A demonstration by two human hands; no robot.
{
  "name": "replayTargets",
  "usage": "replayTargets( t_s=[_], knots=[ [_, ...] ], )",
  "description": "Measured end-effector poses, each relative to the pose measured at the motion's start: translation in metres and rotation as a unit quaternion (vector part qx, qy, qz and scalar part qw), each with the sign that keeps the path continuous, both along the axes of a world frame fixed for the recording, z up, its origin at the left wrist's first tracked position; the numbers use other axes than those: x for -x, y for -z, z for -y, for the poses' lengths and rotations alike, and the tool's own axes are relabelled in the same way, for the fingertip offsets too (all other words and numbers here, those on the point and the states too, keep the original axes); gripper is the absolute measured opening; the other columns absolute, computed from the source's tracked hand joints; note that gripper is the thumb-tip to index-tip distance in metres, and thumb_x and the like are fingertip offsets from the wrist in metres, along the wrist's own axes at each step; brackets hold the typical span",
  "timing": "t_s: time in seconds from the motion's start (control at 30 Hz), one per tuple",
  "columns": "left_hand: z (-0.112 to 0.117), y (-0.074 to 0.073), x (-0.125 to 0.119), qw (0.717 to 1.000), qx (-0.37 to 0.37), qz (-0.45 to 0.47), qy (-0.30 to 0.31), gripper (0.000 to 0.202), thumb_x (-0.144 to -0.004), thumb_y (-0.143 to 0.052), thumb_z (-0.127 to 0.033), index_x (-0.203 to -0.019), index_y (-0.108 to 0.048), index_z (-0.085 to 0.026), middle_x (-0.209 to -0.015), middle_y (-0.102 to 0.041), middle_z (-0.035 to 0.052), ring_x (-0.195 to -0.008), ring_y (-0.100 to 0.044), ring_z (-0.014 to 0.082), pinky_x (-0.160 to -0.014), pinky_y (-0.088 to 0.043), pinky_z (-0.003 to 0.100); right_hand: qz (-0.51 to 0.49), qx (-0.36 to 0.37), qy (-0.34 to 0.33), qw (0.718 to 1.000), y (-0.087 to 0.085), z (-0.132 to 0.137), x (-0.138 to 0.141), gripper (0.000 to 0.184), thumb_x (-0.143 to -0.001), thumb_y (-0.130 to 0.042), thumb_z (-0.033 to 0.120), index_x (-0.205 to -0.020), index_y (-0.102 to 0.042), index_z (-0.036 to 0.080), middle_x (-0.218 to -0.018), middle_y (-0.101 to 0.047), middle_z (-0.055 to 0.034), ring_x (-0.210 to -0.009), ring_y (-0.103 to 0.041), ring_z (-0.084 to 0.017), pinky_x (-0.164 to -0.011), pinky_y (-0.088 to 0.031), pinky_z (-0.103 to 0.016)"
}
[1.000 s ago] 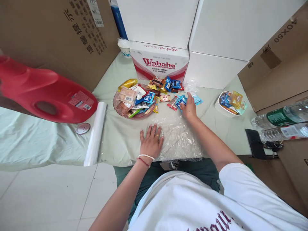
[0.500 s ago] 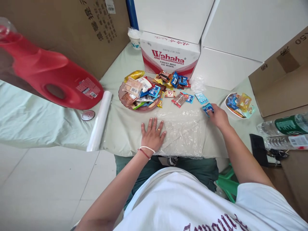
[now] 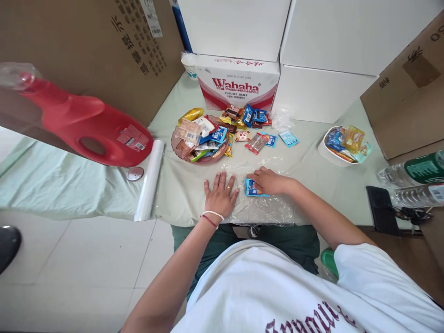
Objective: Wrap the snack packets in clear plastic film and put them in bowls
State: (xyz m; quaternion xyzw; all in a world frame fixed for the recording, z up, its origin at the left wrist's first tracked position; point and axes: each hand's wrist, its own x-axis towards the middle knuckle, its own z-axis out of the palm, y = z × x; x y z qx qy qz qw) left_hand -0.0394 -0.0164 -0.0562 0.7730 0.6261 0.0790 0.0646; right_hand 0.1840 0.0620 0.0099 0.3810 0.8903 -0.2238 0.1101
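My left hand [image 3: 221,196] lies flat with fingers spread on the tablecloth, at the left edge of a clear plastic bag [image 3: 277,203]. Over the middle of that plastic, my right hand [image 3: 268,181] is closed on a blue snack packet [image 3: 250,188], its fingers covering the packet's right part. Behind both hands, several loose wrapped snacks lie about, among them a red-brown packet [image 3: 257,143] and a light blue packet [image 3: 288,138]. A pink glass bowl [image 3: 178,147] heaped with wrapped snacks stands beyond my left hand.
A white bowl [image 3: 329,158] of snacks stands to the right, near plastic bottles [image 3: 412,194] and a black phone-like object [image 3: 383,210]. On the left are a roll of plastic film [image 3: 150,180] and a red jug [image 3: 93,120]. A Wahaha carton [image 3: 239,85] backs the table.
My right hand has carried the blue packet leftward and nearer to me, from beside the white bowl to over the clear plastic. The left hand stays in place. The view has shifted slightly.
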Motion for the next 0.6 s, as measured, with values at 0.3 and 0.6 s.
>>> replayTargets(
  t_s=[0.3, 0.6],
  knots=[
    [0.016, -0.001, 0.012, 0.993, -0.108, 0.047, -0.003, 0.051, -0.102, -0.047, -0.036, -0.151, -0.056, -0.023, -0.168, -0.038, 0.0159, -0.161, -0.024, 0.036, -0.128, -0.015, 0.066, -0.263, -0.049, 0.1, 0.958, -0.01, 0.051, -0.048, 0.035, -0.105, -0.049, 0.036, -0.133, -0.065, 0.023, -0.118, -0.068, -0.014, -0.11, -0.061, -0.028, -0.099, -0.052, -0.046],
    [0.031, -0.008, 0.051, 0.938, 0.031, 0.172, 0.3, 0.057, -0.098, -0.055, -0.044, -0.149, -0.056, -0.019, -0.159, -0.052, 0.0165, -0.153, -0.042, 0.0278, -0.126, -0.036, 0.05, -0.294, -0.043, 0.144, 0.944, 0.042, 0.148, -0.102, 0.029, -0.103, -0.053, 0.033, -0.125, -0.071, 0.035, -0.13, -0.07, -0.0122, -0.121, -0.063, -0.031, -0.103, -0.054, -0.058]
  ],
)
